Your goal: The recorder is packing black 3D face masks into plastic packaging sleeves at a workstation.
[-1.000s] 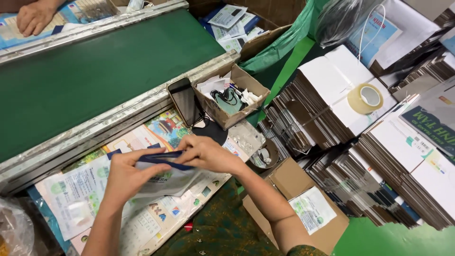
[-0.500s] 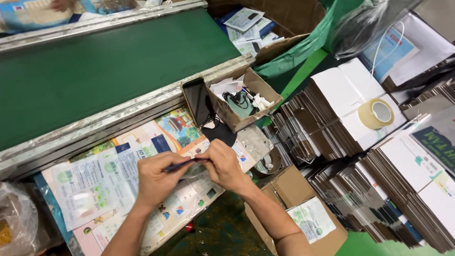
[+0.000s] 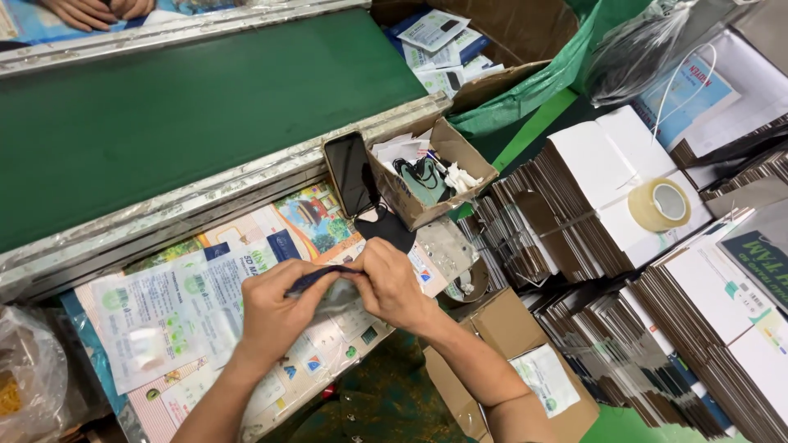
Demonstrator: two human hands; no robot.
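**Two hands pinch a dark item over the packets**

Green belt runs across the top left of our view, with a metal rail along its near edge. Below the rail we see a layer of printed packets spread flat, white and colourful.

Our left hand and right hand meet above these packets. Both are closed, and they pinch together a thin dark item, which goes between the fingertips of the two hands. Under it we think we see a clear bag, but this part is blurred and we cannot tell for sure. The item is in the air, just above the packets, near the middle of the view.

Just behind the hands a black mask lies on the packets. A phone leans upright beside a small open carton, and the carton holds cables and small white parts. On the right side, stacks of flat cartons fill the place, and a tape roll lies on one white stack. A brown box stands near our right forearm.

At the top left, across the belt, the hands of another person rest on more packets.
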